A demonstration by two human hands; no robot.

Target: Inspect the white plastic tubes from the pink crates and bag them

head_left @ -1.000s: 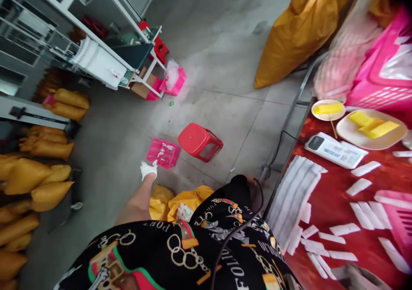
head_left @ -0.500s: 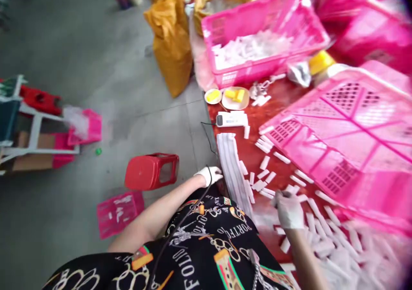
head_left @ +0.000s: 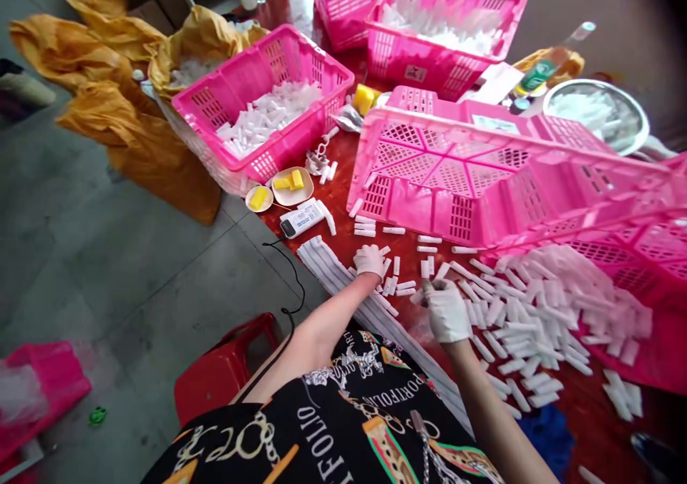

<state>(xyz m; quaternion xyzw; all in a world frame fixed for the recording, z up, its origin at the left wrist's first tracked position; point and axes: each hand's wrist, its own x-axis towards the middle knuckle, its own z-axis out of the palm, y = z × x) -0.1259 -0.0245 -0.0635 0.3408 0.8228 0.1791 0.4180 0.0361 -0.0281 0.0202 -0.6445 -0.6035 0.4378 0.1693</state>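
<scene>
My left hand (head_left: 369, 260), in a white glove, reaches over the striped cloth at the table edge. Its fingers curl down among small white tubes (head_left: 394, 283), and one tube lies right at the fingertips; whether it is gripped is hidden. My right hand (head_left: 449, 312), also gloved with dark bare fingertips, hovers left of the big heap of white tubes (head_left: 529, 312). Its thumb and fingers are drawn together, and what they hold, if anything, is too small to make out. Between the hands lie several loose tubes.
A tipped pink crate (head_left: 461, 219) stands behind the heap. Farther back are a pink crate of white pieces (head_left: 262, 147), yellow blocks on a dish (head_left: 293, 187), a white device (head_left: 303, 218) with a black cord, and a metal bowl (head_left: 595, 115). A red stool (head_left: 215, 369) sits at left.
My view has turned toward the table. My left hand has come from beside the table edge onto the tubes. My right hand stays near the heap, its fingers still drawn together.
</scene>
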